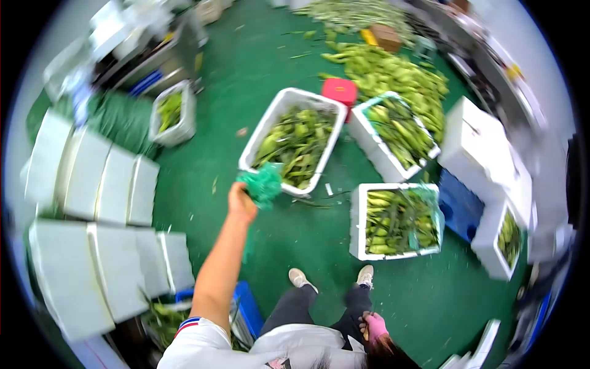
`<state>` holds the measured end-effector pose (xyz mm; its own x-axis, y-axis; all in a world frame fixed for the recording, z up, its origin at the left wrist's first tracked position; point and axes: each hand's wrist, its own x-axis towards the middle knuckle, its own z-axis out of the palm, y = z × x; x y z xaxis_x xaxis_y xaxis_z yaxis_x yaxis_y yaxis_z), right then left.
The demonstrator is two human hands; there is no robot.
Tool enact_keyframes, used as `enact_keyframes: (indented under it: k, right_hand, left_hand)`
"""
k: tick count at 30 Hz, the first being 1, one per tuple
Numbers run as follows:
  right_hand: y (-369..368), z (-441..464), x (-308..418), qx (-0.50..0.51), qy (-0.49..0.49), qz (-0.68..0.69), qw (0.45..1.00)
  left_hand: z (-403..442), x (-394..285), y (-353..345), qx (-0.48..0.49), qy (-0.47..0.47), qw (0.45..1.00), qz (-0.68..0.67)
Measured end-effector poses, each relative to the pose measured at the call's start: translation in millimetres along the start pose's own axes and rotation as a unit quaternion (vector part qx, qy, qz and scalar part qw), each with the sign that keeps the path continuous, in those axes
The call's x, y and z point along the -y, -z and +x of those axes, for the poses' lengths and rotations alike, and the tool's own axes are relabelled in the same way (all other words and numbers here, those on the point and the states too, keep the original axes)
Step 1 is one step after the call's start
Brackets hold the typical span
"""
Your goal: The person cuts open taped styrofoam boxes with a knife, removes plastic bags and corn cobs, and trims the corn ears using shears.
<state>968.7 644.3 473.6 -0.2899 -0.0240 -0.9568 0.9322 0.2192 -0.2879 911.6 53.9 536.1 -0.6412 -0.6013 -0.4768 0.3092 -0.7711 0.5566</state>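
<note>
"Where is the green netting (264, 186)?"
"By the near-left corner of the white tub (329, 149) of green ears (298, 138); I'm not telling whether they're touching. The left hand (242, 203) is holding it, fingers clamping on the bunch."
"And the right hand (375, 326)?"
"It's hanging low beside the trousers (356, 301); I can't tell how its fingers are closing."
"Which step?"
"Handling the netting, I'd judge; the next move seems to be calling for a looser grip."
"Any writing?"
"Nothing's reading clearly; the shirt print (278, 363) is blurring."
</note>
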Motion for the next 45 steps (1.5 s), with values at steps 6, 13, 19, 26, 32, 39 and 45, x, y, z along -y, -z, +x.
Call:
enact_keyframes:
  k: [6,13,19,26,32,39,45]
  right_hand:
    - [40.5,-13.1,-34.5,-0.051,0.053,-0.021,0.997]
    - [187.2,5.2,-37.4,-0.044,0.071,0.019,0.996]
    - [338.3,-36.9,-12.4,-0.127,0.031,0.280,0.951]
    - [452.1,-34.5,-73.2,-0.220,0.010,0.421,0.880]
    - [475.6,38.0,-82.0,-0.159,0.067,0.468,0.867]
    - [538.1,78.5,-10.3,-0.155,0.088,0.423,0.888]
    - [659.8,97.4,77.9,-0.203,-0.029,0.312,0.928]
  left_hand:
    - [134.6,18.5,-55.7,-0.174,-0.049,0.789,0.587]
    - [58.7,212.1,-87.0,0.065,-0.413,0.561,0.715]
    - [-79.0,467.7,-30.5,0.308,-0.003,0.383,0.871]
    - [-189.7,676.3,-170.1,0.512,0.128,0.334,0.781]
    - [-129.7,753.1,-233.4,0.411,0.206,0.455,0.762]
    - [-6.4,877.6,-371.4,0.206,0.252,0.498,0.804]
    - [105.3,1133.9,-549.4,0.145,0.241,0.738,0.613]
